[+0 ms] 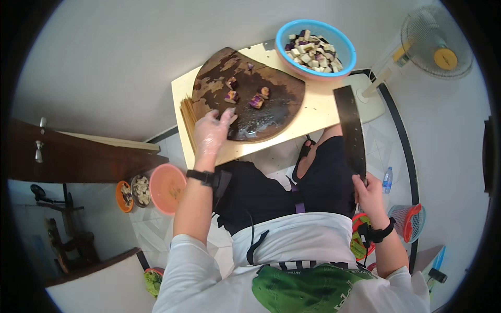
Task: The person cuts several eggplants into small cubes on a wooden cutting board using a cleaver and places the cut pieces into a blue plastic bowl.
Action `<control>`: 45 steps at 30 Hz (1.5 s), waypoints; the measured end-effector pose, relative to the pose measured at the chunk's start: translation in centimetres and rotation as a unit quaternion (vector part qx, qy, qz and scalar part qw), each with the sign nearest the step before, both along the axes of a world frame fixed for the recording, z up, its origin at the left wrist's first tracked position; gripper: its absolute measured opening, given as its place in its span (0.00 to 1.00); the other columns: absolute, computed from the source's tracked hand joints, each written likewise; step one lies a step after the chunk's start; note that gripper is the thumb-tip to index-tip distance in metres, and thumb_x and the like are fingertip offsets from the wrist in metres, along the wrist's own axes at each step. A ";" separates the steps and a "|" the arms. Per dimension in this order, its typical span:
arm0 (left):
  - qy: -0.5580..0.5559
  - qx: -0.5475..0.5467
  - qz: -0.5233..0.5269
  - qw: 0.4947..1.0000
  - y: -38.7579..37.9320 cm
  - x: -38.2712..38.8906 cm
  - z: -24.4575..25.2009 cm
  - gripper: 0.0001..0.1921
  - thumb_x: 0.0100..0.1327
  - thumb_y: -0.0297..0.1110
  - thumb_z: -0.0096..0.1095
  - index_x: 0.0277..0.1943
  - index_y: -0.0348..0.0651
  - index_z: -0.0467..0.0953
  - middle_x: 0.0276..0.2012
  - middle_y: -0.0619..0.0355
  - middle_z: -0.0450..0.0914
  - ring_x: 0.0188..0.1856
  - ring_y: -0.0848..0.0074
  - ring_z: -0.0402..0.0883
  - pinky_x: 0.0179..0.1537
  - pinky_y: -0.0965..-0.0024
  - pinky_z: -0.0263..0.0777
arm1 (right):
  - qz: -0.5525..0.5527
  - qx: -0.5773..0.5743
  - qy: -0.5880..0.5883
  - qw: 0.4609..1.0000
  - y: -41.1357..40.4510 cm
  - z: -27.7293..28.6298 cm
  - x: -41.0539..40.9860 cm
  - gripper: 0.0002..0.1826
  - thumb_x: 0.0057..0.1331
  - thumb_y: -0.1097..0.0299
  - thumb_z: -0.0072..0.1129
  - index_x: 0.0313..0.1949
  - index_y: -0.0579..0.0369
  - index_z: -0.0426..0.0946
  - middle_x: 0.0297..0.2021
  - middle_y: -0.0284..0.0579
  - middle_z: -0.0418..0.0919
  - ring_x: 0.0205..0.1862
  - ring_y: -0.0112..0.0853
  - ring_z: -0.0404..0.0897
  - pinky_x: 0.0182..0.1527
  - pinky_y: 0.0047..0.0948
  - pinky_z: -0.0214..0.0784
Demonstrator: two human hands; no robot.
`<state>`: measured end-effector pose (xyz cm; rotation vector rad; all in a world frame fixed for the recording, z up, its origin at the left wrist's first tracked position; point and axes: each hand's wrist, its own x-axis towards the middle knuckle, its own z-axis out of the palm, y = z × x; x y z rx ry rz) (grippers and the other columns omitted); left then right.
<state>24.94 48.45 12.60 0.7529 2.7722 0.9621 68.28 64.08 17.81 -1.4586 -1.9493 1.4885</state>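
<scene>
My left hand (213, 131), in a clear plastic glove, is over the near left edge of a dark, worn wooden chopping board (270, 117). Its fingers are apart with nothing between them. A few purple-skinned eggplant chunks (256, 101) with browned flesh lie on the board beyond my fingertips. My bare right hand (368, 191) grips the handle of a broad cleaver (351, 129), held off the board to the right with its blade pointing away from me. Cut eggplant cubes (313, 53) fill part of a blue-rimmed plastic basket (348, 47) at the table's far right.
Thin wooden sticks (188, 119) lie along the left side of the pale table (317, 113). A standing fan (436, 47) is at the far right. On the floor are a pink basin (166, 187), bowls of cut pieces (141, 190), a water bottle (387, 180) and a plastic basket (399, 223).
</scene>
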 end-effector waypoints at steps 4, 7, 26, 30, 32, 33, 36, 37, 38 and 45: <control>-0.044 -0.036 -0.078 0.995 0.6 0.3 -0.6 0.27 0.68 0.46 0.72 0.57 0.28 0.82 0.50 0.40 0.88 0.46 0.61 0.90 0.50 0.61 0.81 | 0.069 -0.018 0.011 0.997 -0.8 0.3 -5.4 0.12 0.75 0.67 0.63 0.33 0.59 0.76 0.14 0.31 0.71 0.14 0.20 0.72 0.18 0.25 0.61; -0.031 0.224 -0.125 0.966 -0.7 2.4 -3.0 0.21 0.56 0.25 0.79 0.53 0.35 0.82 0.47 0.46 0.88 0.44 0.58 0.90 0.48 0.63 0.82 | 0.105 -0.016 0.013 0.994 -1.3 0.3 -8.3 0.12 0.75 0.67 0.63 0.32 0.58 0.76 0.14 0.31 0.71 0.14 0.19 0.72 0.18 0.25 0.61; 0.079 0.068 -0.120 0.987 -0.4 3.5 -1.8 0.28 0.50 0.39 0.85 0.56 0.46 0.87 0.38 0.51 0.84 0.37 0.61 0.86 0.41 0.60 0.79 | 0.318 0.024 -0.080 0.944 -1.0 3.4 -19.6 0.22 0.78 0.57 0.58 0.36 0.68 0.81 0.22 0.56 0.84 0.23 0.37 0.87 0.31 0.35 0.78; 0.109 0.107 -0.057 0.987 0.8 4.4 -3.3 0.26 0.49 0.47 0.85 0.48 0.43 0.87 0.37 0.52 0.85 0.40 0.57 0.86 0.43 0.56 0.78 | 0.296 0.004 -0.087 0.951 -1.8 2.3 -20.0 0.21 0.77 0.57 0.59 0.37 0.68 0.82 0.23 0.59 0.83 0.25 0.44 0.86 0.32 0.38 0.77; 0.099 0.124 -0.063 0.985 0.7 4.6 -3.4 0.24 0.49 0.45 0.86 0.46 0.42 0.87 0.38 0.51 0.85 0.40 0.56 0.86 0.43 0.56 0.79 | 0.323 0.092 -0.072 0.939 -1.6 0.9 -19.9 0.20 0.76 0.57 0.59 0.39 0.67 0.82 0.23 0.62 0.81 0.27 0.53 0.84 0.34 0.43 0.76; 0.079 0.149 -0.070 0.983 0.5 4.7 -3.1 0.24 0.49 0.44 0.86 0.47 0.41 0.86 0.39 0.51 0.86 0.41 0.56 0.87 0.44 0.56 0.79 | 0.322 0.093 -0.074 0.939 -1.6 0.8 -19.7 0.20 0.76 0.57 0.59 0.39 0.67 0.82 0.23 0.62 0.81 0.27 0.53 0.84 0.34 0.43 0.76; 0.038 0.184 -0.075 0.979 -0.2 4.7 -3.2 0.22 0.51 0.40 0.84 0.47 0.40 0.86 0.40 0.50 0.86 0.41 0.56 0.87 0.44 0.56 0.80 | 0.321 0.076 -0.075 0.941 -1.9 1.0 -19.7 0.19 0.75 0.58 0.60 0.39 0.66 0.83 0.23 0.63 0.79 0.30 0.59 0.82 0.35 0.47 0.74; 0.019 0.194 -0.076 0.978 -0.3 4.7 -3.2 0.21 0.52 0.38 0.84 0.47 0.40 0.86 0.41 0.50 0.87 0.41 0.55 0.87 0.44 0.56 0.80 | 0.326 0.082 -0.070 0.939 -2.0 1.0 -19.6 0.19 0.75 0.58 0.60 0.38 0.65 0.83 0.22 0.63 0.79 0.29 0.58 0.82 0.35 0.48 0.74; 0.019 0.195 -0.075 0.978 -0.4 4.7 -3.4 0.21 0.52 0.38 0.84 0.47 0.40 0.86 0.41 0.50 0.87 0.41 0.55 0.87 0.44 0.56 0.80 | 0.330 0.089 -0.064 0.938 -2.1 1.0 -19.5 0.19 0.74 0.57 0.60 0.37 0.65 0.83 0.22 0.62 0.79 0.29 0.57 0.82 0.35 0.48 0.74; 0.057 0.188 -0.083 0.977 -0.1 5.1 -4.1 0.19 0.53 0.37 0.82 0.48 0.42 0.87 0.40 0.51 0.87 0.42 0.54 0.86 0.46 0.54 0.79 | 0.325 0.131 -0.052 0.935 -2.7 -0.2 -19.2 0.20 0.74 0.58 0.60 0.31 0.64 0.81 0.19 0.61 0.77 0.27 0.58 0.81 0.35 0.50 0.74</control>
